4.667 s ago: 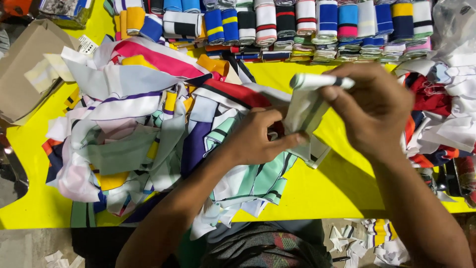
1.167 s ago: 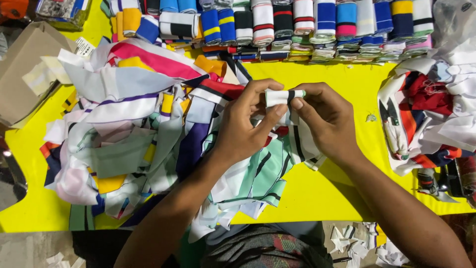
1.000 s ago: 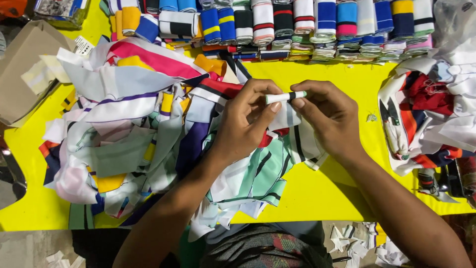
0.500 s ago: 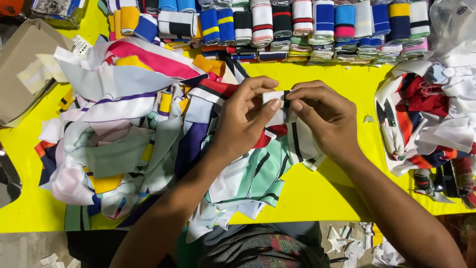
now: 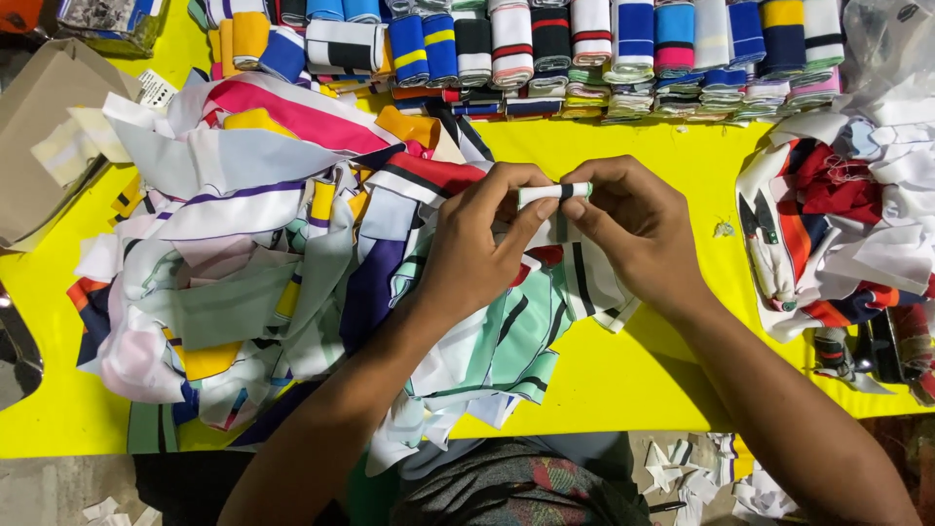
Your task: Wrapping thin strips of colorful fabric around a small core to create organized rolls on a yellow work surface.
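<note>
I hold a small rolled strip of white cloth with a dark band [image 5: 555, 192] between both hands, just above the heap of striped cloth pieces [image 5: 292, 263] on the yellow table [image 5: 662, 360]. My left hand [image 5: 477, 244] pinches the left end of the roll between thumb and fingertips, and my right hand [image 5: 633, 224] pinches the right end the same way, so the roll lies level between them and only its middle shows. A few seconds back the cloth was a larger loose folded piece, lifted high in my right hand while my left lay lower on the heap; since then it has been wound down into this tight little roll, and my hands have come together in front of me. Over the last second the roll has grown slimmer and my fingers have closed in over its ends. The row of finished rolls [image 5: 545, 44] along the far edge of the table looks unchanged, as does the pile of cloth at my right [image 5: 838, 224]
</note>
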